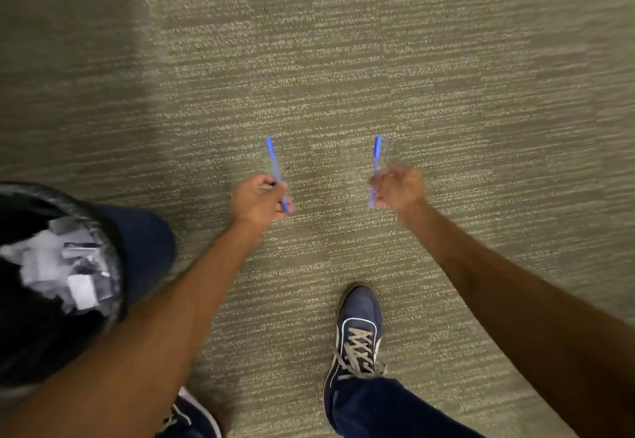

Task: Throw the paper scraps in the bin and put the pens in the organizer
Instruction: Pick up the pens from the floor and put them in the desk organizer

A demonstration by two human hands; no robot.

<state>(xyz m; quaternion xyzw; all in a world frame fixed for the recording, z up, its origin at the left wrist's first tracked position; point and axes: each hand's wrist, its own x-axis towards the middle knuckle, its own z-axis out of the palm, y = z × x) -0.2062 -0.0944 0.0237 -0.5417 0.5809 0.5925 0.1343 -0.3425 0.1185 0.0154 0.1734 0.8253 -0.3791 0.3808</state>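
My left hand (258, 201) is closed around a clear pen with blue ink (273, 159) that points away from me. In my right hand (398, 186) sits a second blue pen (377, 156), also pointing forward. Both hands hang above the carpet, blurred by motion. A black-lined bin (113, 252) stands at the lower left beside my left arm, with white paper scraps (65, 266) lying inside it. No organizer is in view.
Beige striped carpet (343, 59) fills the view. My right foot in a blue laced shoe (357, 331) is planted at the lower middle; the other shoe (192, 417) shows at the bottom edge. A blue-trousered knee (144, 238) is next to the bin.
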